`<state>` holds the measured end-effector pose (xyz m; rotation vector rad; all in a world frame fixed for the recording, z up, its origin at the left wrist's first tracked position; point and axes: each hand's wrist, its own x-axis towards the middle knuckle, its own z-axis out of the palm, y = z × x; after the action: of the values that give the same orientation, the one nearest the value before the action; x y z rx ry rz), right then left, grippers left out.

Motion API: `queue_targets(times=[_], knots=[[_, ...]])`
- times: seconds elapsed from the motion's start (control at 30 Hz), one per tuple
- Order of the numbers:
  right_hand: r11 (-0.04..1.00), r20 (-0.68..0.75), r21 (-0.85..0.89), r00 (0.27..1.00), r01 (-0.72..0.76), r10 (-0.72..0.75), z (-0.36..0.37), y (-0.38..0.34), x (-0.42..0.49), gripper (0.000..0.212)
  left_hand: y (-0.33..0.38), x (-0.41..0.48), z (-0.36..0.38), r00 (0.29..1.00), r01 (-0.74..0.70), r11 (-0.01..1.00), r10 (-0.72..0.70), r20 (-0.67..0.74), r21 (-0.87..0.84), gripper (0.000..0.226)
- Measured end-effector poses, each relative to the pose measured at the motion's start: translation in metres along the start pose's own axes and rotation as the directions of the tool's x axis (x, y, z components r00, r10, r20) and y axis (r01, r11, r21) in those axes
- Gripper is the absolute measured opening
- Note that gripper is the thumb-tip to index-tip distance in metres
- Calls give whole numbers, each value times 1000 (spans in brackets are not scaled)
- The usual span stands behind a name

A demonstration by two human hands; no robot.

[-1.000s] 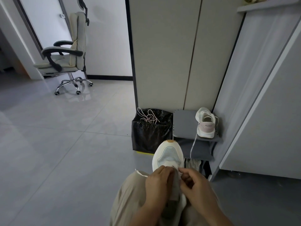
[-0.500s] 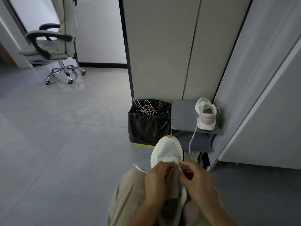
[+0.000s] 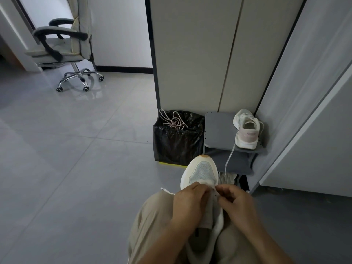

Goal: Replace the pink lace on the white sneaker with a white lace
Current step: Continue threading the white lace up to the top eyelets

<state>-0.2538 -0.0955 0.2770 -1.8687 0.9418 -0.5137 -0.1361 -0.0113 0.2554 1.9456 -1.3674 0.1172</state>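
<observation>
A white sneaker (image 3: 202, 172) rests on my lap, toe pointing away from me. My left hand (image 3: 190, 203) grips its left side near the eyelets. My right hand (image 3: 235, 201) pinches a white lace (image 3: 214, 190) at the eyelets on the right side. A loose end of white lace (image 3: 166, 190) sticks out left of my left hand. The pink lace (image 3: 174, 120) lies tangled on top of the black bin. Most of the sneaker's tongue is hidden by my hands.
A black-bagged bin (image 3: 178, 139) stands against the cabinet (image 3: 200, 54). A grey shelf (image 3: 219, 130) beside it carries a second white sneaker (image 3: 246, 130) with a hanging lace. An office chair (image 3: 64, 46) stands far left on the tiled floor.
The view has tilted and shifted slightly; my hands stay at the eyelets, with my right hand's fingers shifting a little on the lace.
</observation>
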Motion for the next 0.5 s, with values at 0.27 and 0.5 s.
queue_targets(times=[0.27, 0.5], knots=[[999, 62, 34, 998, 0, -2, -2, -2, 3, 25, 11, -5, 0, 998, 50, 999, -49, -44, 21, 6], [995, -54, -23, 994, 97, -98, 7, 3, -6, 16, 4, 8, 3, 997, -71, 989, 71, 3, 131, 17]])
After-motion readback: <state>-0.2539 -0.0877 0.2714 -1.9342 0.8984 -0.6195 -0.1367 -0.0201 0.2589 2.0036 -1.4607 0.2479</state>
